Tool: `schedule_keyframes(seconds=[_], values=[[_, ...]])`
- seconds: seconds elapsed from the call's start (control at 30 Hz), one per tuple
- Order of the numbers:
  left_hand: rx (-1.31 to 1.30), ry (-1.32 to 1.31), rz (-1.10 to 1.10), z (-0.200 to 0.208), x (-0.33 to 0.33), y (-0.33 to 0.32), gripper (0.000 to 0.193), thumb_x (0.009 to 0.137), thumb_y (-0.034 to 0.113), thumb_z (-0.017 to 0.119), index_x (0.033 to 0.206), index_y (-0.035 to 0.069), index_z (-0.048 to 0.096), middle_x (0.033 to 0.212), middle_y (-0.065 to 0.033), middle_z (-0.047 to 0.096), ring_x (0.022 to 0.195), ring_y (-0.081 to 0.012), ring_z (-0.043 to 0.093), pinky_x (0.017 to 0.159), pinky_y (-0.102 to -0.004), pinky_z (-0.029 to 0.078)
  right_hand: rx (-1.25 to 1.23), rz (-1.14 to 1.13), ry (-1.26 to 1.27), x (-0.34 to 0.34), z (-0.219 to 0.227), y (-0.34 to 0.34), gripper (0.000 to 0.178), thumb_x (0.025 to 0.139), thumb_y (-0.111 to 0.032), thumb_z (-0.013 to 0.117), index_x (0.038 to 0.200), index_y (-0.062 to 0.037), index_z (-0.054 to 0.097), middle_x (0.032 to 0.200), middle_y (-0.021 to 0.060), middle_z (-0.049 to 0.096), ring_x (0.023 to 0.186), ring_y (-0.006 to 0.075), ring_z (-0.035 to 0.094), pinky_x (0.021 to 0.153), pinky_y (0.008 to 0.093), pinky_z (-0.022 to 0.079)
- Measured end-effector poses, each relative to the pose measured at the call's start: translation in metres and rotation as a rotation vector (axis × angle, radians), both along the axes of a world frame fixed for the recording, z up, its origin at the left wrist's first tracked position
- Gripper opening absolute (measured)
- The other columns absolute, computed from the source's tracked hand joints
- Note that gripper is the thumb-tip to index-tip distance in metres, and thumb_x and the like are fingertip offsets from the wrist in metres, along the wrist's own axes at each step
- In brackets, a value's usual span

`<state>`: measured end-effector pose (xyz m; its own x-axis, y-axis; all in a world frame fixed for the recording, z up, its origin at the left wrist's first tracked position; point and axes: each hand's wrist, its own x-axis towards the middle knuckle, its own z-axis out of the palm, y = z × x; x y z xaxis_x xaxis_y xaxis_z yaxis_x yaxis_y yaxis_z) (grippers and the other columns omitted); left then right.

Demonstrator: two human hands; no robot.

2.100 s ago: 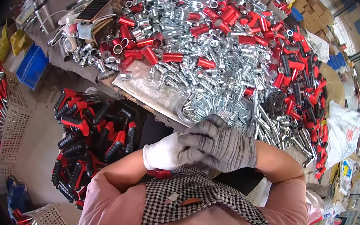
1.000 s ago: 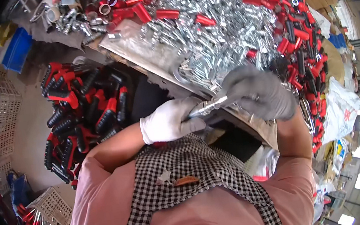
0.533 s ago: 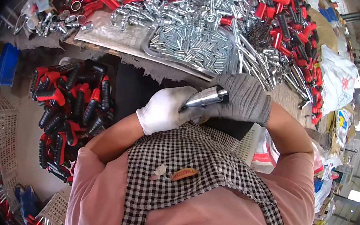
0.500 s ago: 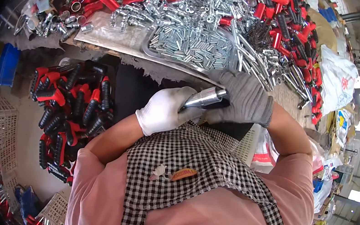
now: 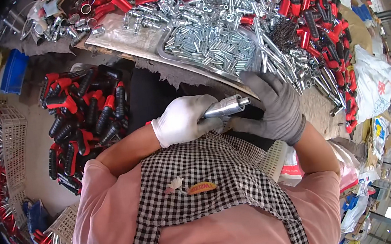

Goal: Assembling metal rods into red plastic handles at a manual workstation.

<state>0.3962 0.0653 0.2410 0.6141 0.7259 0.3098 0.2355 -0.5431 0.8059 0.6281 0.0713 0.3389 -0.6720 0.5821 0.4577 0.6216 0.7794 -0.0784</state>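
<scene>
In front of my apron, my left hand [image 5: 182, 120] in a white glove is closed around a shiny metal cylindrical fitting [image 5: 226, 106]. The fitting lies nearly level, and a narrower stub sticks out of its right end. My right hand [image 5: 276, 108], in a grey glove, is beside that end with its fingers spread and nothing visible in it. Just beyond my hands, on the workbench, a shallow tray [image 5: 164, 51] holds many short metal pins [image 5: 220, 48].
Loose metal fittings [image 5: 198, 1] are heaped on the bench [image 5: 128, 36]. Red and black handles [image 5: 307, 11] line its right side. More black and red handles [image 5: 86, 112] pile up at left, near plastic crates [image 5: 14, 142] and a blue bin [image 5: 13, 72]. White sacks [image 5: 372, 79] stand at right.
My right hand has opened and drawn slightly away to the right of the fitting's end. My left hand still holds the fitting, whose end stub now shows more plainly.
</scene>
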Motion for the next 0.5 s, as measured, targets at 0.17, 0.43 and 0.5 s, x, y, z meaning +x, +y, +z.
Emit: schedule_keyframes(seconds=[0.17,0.43,0.5], values=[[0.057,0.002,-0.009,0.001,0.001,0.001,0.038,0.077,0.027,0.077,0.101,0.001,0.061,0.082,-0.0164,0.066,0.073,-0.0352,0.066,0.064,-0.0421,0.053,-0.801,-0.242,-0.044,-0.014,0.007,-0.008,0.029,0.087,-0.029,0.071,0.104,-0.0073,0.066,0.091,0.0142,0.066,0.076,0.0334,0.068,0.067,0.0364,0.053],[-0.061,0.045,-0.144,0.000,-0.008,0.010,0.035,0.073,0.020,0.079,0.098,0.002,0.063,0.079,-0.0151,0.063,0.071,-0.0345,0.063,0.064,-0.0414,0.050,-0.451,0.315,0.209,-0.014,-0.011,0.001,0.049,0.073,-0.005,0.074,0.119,-0.0168,0.065,0.103,0.0069,0.064,0.086,0.0286,0.064,0.068,0.0423,0.053],[-0.064,0.018,-0.132,-0.001,-0.010,0.009,0.034,0.073,0.020,0.079,0.097,0.002,0.063,0.079,-0.0149,0.063,0.071,-0.0344,0.063,0.064,-0.0413,0.050,-0.493,0.315,0.246,-0.015,-0.014,0.001,0.040,0.077,-0.010,0.074,0.117,-0.0146,0.065,0.097,0.0082,0.064,0.083,0.0300,0.065,0.069,0.0427,0.053]])
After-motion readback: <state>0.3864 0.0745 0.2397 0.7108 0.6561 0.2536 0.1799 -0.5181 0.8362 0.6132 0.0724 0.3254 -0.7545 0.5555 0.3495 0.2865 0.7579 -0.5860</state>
